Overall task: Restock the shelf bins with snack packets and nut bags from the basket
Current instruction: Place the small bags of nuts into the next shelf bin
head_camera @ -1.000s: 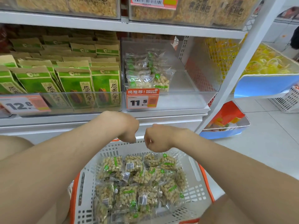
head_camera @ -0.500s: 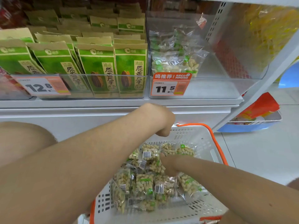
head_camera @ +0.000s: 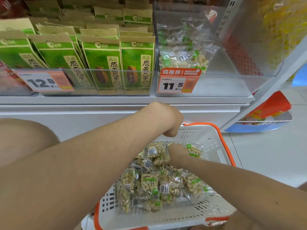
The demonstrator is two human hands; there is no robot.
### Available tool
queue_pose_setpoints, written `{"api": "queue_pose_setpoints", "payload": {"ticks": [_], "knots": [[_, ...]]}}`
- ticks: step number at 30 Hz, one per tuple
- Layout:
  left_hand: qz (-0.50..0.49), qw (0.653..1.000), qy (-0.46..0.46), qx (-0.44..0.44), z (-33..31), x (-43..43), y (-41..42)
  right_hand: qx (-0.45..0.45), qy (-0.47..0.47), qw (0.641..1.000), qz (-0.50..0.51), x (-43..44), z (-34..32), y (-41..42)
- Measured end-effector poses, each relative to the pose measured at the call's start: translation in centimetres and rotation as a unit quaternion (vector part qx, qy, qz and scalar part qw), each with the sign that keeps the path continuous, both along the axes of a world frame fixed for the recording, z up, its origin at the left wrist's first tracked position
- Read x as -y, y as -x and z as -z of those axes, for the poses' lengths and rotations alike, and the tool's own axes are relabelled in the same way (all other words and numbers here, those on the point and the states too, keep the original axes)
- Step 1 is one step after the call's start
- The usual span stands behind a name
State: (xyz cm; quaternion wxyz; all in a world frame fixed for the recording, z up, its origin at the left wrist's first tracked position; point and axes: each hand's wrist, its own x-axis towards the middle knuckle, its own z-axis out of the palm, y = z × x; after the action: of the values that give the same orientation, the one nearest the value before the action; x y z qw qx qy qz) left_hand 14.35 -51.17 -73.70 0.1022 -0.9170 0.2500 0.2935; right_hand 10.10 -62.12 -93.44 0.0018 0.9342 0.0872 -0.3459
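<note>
A white basket with orange handles sits low in front of me, holding several clear nut bags with green labels. My left hand is a fist at the basket's far rim, its fingers curled down over the edge. My right hand reaches into the far end of the basket. Its fingers curl down around a nut bag there and its fingertips are hidden. On the shelf above, a clear bin with an 11.5 price tag holds a few of the same nut bags at its left.
Green seed packets fill the bin to the left, behind a 12.8 tag. The white shelf front runs just beyond the basket. A blue tray with an orange packet sits on the floor at the right.
My right hand has dropped from above the rim into the basket and moved to the bags at its far end. My left hand stays at the rim. My view has moved closer and lower.
</note>
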Motion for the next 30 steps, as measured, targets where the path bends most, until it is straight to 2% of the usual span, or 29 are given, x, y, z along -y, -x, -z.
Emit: {"api": "queue_pose_setpoints", "payload": {"ticks": [4, 8, 10, 13, 15, 16, 18, 20, 23, 26, 27, 28, 30], "knots": [[0.006, 1.000, -0.001, -0.001, 0.4, 0.0, 0.2, 0.009, 0.013, 0.997, -0.076, 0.2, -0.4, 0.2], [0.003, 1.000, -0.006, -0.009, 0.6, -0.1, 0.3, 0.057, 0.000, 0.995, -0.082, -0.3, -2.1, -0.2], [0.000, 1.000, -0.025, -0.018, 0.7, -0.3, 0.2, 0.070, -0.051, 0.994, -0.060, -0.3, -2.7, -1.2], [-0.009, 0.997, -0.072, -0.031, 0.8, -0.6, 0.2, 0.070, -0.195, 0.978, 0.016, -0.1, -3.3, -2.7], [-0.012, 0.993, -0.106, -0.058, 0.6, -0.9, 0.2, 0.039, -0.273, 0.954, 0.116, -0.2, -4.3, -3.2], [-0.014, 0.990, -0.118, -0.074, 0.5, -1.0, 0.2, 0.023, -0.320, 0.931, 0.172, -0.3, -5.2, -3.3], [-0.021, 0.986, -0.130, -0.103, 0.5, -1.3, 0.2, 0.014, -0.420, 0.864, 0.279, -0.5, -7.0, -3.4], [-0.034, 0.983, -0.122, -0.133, 0.7, -1.4, 0.1, 0.015, -0.478, 0.800, 0.363, -0.6, -8.3, -3.3], [-0.037, 0.990, -0.058, -0.119, 1.0, -1.5, -0.2, 0.029, -0.490, 0.743, 0.456, -0.5, -9.5, -3.1], [-0.035, 0.998, 0.043, -0.029, 1.1, -1.5, -0.5, 0.037, -0.491, 0.691, 0.529, -0.2, -10.9, -2.9], [-0.037, 0.997, 0.070, 0.005, 0.9, -1.5, -0.6, 0.057, -0.495, 0.684, 0.532, 0.0, -11.5, -2.9], [-0.042, 0.994, 0.094, 0.033, 0.7, -1.5, -0.6, 0.096, -0.489, 0.693, 0.521, 0.2, -12.2, -3.0], [-0.065, 0.984, 0.151, 0.070, -0.3, -1.6, -0.8, 0.207, -0.454, 0.733, 0.463, 0.8, -13.5, -3.2]]}}
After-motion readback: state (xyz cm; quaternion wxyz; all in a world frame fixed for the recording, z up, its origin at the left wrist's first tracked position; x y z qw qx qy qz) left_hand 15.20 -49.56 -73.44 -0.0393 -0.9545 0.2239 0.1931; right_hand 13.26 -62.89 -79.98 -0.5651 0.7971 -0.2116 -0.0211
